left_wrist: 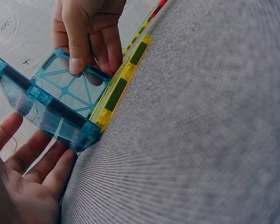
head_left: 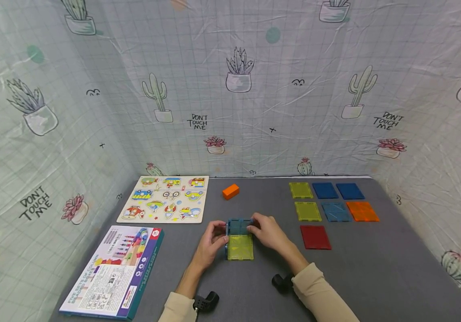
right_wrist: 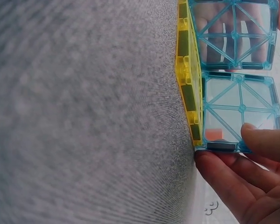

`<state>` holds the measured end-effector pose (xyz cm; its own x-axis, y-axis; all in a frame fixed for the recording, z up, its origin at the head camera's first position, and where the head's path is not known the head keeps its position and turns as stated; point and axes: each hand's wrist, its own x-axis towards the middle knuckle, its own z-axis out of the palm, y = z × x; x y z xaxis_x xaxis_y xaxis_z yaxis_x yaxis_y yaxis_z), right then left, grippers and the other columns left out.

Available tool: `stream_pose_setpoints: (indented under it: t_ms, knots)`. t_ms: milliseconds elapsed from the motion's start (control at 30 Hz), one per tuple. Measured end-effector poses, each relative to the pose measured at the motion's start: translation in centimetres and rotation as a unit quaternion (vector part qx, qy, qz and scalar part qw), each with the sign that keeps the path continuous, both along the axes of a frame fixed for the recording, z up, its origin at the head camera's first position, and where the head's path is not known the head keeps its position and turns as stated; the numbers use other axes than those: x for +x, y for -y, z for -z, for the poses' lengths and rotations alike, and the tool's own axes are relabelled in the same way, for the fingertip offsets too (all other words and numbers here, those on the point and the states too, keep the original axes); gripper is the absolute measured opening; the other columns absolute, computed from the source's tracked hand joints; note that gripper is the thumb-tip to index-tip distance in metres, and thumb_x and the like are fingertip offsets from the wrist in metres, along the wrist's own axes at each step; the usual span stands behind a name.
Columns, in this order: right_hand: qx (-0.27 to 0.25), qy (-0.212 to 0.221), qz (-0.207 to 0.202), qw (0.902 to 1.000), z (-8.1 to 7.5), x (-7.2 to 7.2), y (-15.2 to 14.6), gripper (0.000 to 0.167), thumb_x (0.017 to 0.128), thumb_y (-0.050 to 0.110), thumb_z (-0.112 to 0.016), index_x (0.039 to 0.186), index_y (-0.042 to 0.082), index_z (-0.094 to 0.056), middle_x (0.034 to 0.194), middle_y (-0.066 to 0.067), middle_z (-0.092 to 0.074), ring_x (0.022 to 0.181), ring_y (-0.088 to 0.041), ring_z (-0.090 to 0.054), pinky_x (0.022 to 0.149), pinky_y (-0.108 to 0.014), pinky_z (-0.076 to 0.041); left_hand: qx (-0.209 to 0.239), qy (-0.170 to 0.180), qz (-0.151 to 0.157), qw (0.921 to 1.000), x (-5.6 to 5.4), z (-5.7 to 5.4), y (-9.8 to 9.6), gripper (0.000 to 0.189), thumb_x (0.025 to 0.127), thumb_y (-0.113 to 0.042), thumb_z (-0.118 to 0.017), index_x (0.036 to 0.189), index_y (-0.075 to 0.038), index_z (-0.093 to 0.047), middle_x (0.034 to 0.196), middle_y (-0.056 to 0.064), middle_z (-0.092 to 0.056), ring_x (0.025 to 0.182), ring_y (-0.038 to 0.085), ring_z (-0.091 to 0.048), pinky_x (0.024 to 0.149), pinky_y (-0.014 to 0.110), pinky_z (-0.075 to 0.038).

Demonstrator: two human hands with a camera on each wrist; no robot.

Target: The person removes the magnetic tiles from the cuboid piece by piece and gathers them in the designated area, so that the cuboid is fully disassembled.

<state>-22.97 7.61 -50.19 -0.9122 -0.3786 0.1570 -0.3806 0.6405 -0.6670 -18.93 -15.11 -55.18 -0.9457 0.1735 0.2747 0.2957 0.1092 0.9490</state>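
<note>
A yellow magnetic tile [head_left: 240, 248] lies flat on the table between the hands. Along its far edge stands a clear blue magnetic tile [right_wrist: 224, 93], and a second blue magnetic tile [left_wrist: 46, 119] stands along its left side; the two meet at a corner. My left hand [head_left: 211, 241] holds the left blue tile, fingers spread against its outer face and thumb at its near edge. With thumb and fingers, my right hand [head_left: 269, 230] pinches the far blue tile at its right edge. Through this tile an orange patch shows in the right wrist view.
An orange block [head_left: 230, 192] sits behind the tiles. To the right lie several loose flat tiles, among them a red tile [head_left: 315, 237] and an orange tile [head_left: 362, 211]. A picture puzzle board [head_left: 163, 199] and a printed box [head_left: 111, 270] occupy the left side.
</note>
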Motion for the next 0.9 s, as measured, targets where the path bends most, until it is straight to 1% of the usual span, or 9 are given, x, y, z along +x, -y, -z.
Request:
stream_pose_setpoints:
  t_ms: [133, 400, 533, 700, 800, 900]
  knots:
    - [-0.004, -0.005, 0.0, 1.0, 0.04, -0.09, 0.01, 0.008, 0.093, 0.016, -0.071, 0.095, 0.011, -0.064, 0.08, 0.002, -0.065, 0.067, -0.008, -0.052, 0.061, -0.025, -0.044, -0.001, 0.001, -0.002, 1.0, 0.01, -0.04, -0.01, 0.04, 0.094, -0.01, -0.06, 0.132, -0.001, -0.049, 0.127, 0.024, -0.057, 0.118, 0.039, -0.058, 0.097, 0.018, -0.048]
    - [-0.004, 0.001, 0.002, 1.0, 0.05, -0.15, -0.11, 0.009, 0.093, 0.017, -0.07, 0.093, 0.012, -0.063, 0.075, 0.004, -0.061, 0.064, -0.009, -0.048, 0.058, -0.024, -0.04, -0.006, 0.004, -0.005, 1.0, 0.09, -0.13, -0.01, 0.04, 0.094, -0.011, -0.059, 0.132, -0.002, -0.049, 0.127, 0.023, -0.057, 0.118, 0.037, -0.058, 0.097, 0.018, -0.048]
    - [-0.009, 0.003, 0.001, 1.0, 0.26, -0.27, -0.23, 0.008, 0.094, 0.016, -0.07, 0.093, 0.012, -0.063, 0.075, 0.002, -0.063, 0.062, -0.008, -0.05, 0.056, -0.024, -0.041, -0.004, 0.005, -0.006, 1.0, 0.07, -0.11, -0.02, 0.04, 0.094, -0.01, -0.06, 0.132, -0.002, -0.05, 0.127, 0.022, -0.058, 0.116, 0.033, -0.059, 0.098, 0.018, -0.048]
    - [-0.025, 0.019, 0.003, 0.9995, 0.5, -0.57, -0.39, 0.008, 0.094, 0.014, -0.068, 0.091, 0.011, -0.062, 0.073, 0.0, -0.066, 0.059, -0.008, -0.054, 0.051, -0.024, -0.041, -0.001, 0.012, -0.016, 0.9998, 0.08, -0.1, -0.12, 0.039, 0.093, -0.007, -0.06, 0.13, -0.002, -0.052, 0.126, 0.021, -0.058, 0.115, 0.029, -0.058, 0.098, 0.018, -0.048]
    - [-0.03, 0.028, 0.002, 0.9992, 0.41, -0.56, -0.43, 0.007, 0.095, 0.014, -0.068, 0.094, 0.01, -0.062, 0.075, -0.001, -0.067, 0.061, -0.009, -0.055, 0.052, -0.024, -0.043, 0.0, 0.015, -0.02, 0.9997, 0.15, -0.18, -0.22, 0.039, 0.092, -0.004, -0.059, 0.131, 0.001, -0.051, 0.127, 0.023, -0.057, 0.116, 0.032, -0.058, 0.097, 0.017, -0.048]
    - [-0.034, 0.029, 0.007, 0.999, 0.29, -0.44, -0.51, 0.007, 0.095, 0.014, -0.067, 0.095, 0.009, -0.062, 0.076, -0.001, -0.067, 0.063, -0.009, -0.056, 0.056, -0.024, -0.045, -0.001, 0.016, -0.019, 0.9997, 0.17, -0.42, -0.29, 0.041, 0.092, 0.0, -0.058, 0.132, 0.005, -0.049, 0.127, 0.028, -0.056, 0.116, 0.039, -0.057, 0.096, 0.017, -0.048]
